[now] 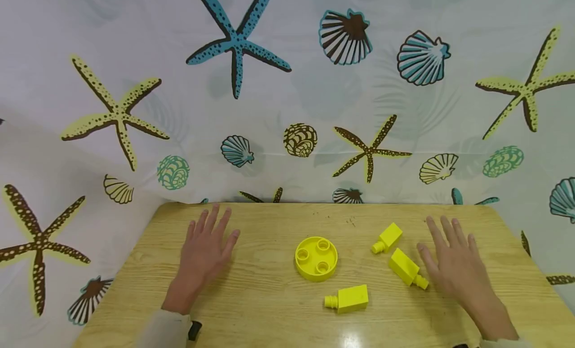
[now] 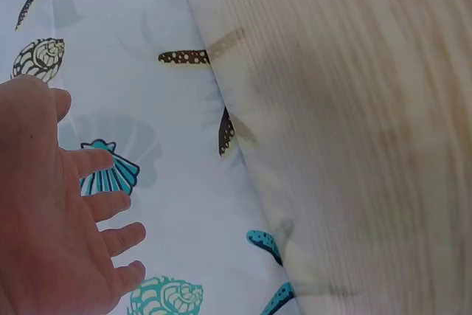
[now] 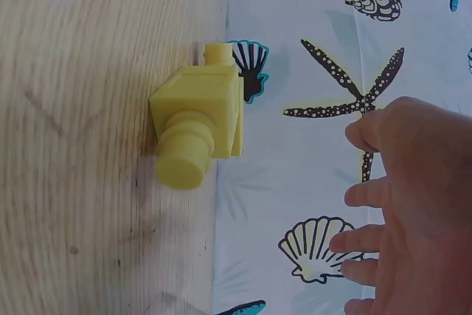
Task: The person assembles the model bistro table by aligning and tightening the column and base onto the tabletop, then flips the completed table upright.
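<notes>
My left hand (image 1: pixel 204 255) is over the left part of the table, fingers spread and holding nothing. At the right, my right hand (image 1: pixel 458 268) has its fingers extended and holds nothing either. Close to its thumb lies a yellow block with a ridged peg end (image 1: pixel 406 268), also large in the right wrist view. Beyond that block is a second yellow pegged block (image 1: pixel 388 237), and a third yellow pegged block (image 1: pixel 352 298) lies nearer the front. A round yellow base (image 1: pixel 316 275) with three ringed sockets sits at mid-table, between the hands.
The wooden table (image 1: pixel 260 308) has its back edge against a white cloth (image 1: pixel 278 108) printed with starfish and shells. The cloth also hangs along the left and right sides. A few small dark marks (image 1: pixel 350 221) show near the table's back edge.
</notes>
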